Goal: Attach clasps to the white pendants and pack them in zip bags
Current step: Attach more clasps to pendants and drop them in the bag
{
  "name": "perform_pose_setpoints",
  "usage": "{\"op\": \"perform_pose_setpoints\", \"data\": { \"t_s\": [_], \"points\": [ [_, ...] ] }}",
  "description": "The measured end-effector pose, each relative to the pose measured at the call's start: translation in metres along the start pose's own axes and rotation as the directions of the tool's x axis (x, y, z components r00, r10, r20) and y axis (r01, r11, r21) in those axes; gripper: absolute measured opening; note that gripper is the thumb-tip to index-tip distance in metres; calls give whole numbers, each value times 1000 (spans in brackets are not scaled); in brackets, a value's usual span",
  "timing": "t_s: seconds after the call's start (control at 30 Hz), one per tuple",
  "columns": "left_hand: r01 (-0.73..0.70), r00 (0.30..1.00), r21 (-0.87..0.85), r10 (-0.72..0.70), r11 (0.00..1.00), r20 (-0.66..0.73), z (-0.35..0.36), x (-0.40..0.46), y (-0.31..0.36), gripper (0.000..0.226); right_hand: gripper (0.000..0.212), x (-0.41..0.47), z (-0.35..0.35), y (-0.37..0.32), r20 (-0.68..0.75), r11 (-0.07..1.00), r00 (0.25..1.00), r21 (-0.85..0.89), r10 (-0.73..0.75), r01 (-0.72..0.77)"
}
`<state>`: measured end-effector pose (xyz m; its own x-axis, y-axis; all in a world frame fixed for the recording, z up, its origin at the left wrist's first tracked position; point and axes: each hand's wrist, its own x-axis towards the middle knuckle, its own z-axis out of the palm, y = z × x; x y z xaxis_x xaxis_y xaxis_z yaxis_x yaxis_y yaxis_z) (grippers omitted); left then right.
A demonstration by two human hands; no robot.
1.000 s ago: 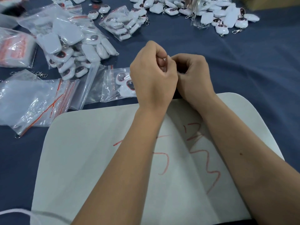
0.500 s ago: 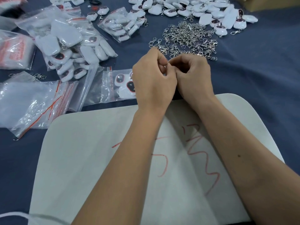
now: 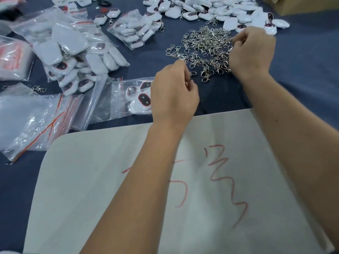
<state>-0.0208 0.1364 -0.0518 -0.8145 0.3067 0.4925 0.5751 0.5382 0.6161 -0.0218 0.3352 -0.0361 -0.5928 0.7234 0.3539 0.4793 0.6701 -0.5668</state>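
A heap of silver clasps (image 3: 205, 46) lies on the blue cloth beyond my hands. My right hand (image 3: 251, 52) sits at the heap's right edge, its curled fingertips pinching into the clasps. My left hand (image 3: 174, 94) hovers at the heap's near left corner with its fingers curled; a small metal loop shows at its fingertips, and whatever else it holds is hidden. Loose white pendants (image 3: 211, 10) are piled at the far edge. A zip bag (image 3: 128, 98) with a few pendants inside lies just left of my left hand.
Filled zip bags of pendants (image 3: 73, 52) and another bag (image 3: 135, 28) lie at the left and back. Empty zip bags (image 3: 31, 121) with red seals are stacked at the near left. A white sheet with red marks (image 3: 110, 180) lies under my forearms. A cardboard box (image 3: 300, 4) stands far right.
My hands were pressed together over the cloth. They have parted: the right hand moved up and right into the clasp heap, while the left stayed near its place.
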Motion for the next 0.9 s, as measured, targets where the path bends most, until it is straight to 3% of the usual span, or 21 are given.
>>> {"op": "perform_pose_setpoints", "data": {
  "t_s": [0.1, 0.23, 0.33, 0.4, 0.47, 0.57, 0.67, 0.8, 0.9],
  "points": [
    [-4, 1000, 11, 4, 1000, 19, 1, 1, 1, 4, 48, 35, 4, 20, 211, 962, 978, -267, 6, 52],
    [0, 1000, 25, 0, 1000, -2, 3, 2, 1, 12, 63, 51, 6, 30, 392, 958, 920, -255, -17, 127],
    [20, 999, 8, -19, 1000, -27, 1, 2, 3, 11, 52, 57, 5, 30, 374, 951, 927, -283, -6, 120],
    [112, 991, -90, -118, 990, -68, -1, 2, 5, 7, 39, 55, 4, 32, 318, 942, 947, -329, 44, 66],
    [246, 948, -256, -287, 935, -137, -5, 4, 6, 31, 38, 52, 3, 35, 278, 940, 955, -342, 104, -3],
    [367, 892, -375, -436, 851, -116, -8, 7, 6, 51, 45, 49, -2, 41, 229, 974, 955, -169, 188, -152],
    [355, 911, -331, -404, 874, -90, -8, 4, 5, 43, 48, 35, -11, 39, 136, 972, 968, 76, 209, -221],
    [320, 927, -338, -366, 885, -83, -9, 4, 6, 8, 51, -13, -20, 6, 59, 909, 995, 406, 80, -97],
    [277, 943, -420, -329, 864, -56, -10, 6, 5, 19, 51, -58, -18, -22, 127, 815, 980, 577, -155, 54]
  ]
}}
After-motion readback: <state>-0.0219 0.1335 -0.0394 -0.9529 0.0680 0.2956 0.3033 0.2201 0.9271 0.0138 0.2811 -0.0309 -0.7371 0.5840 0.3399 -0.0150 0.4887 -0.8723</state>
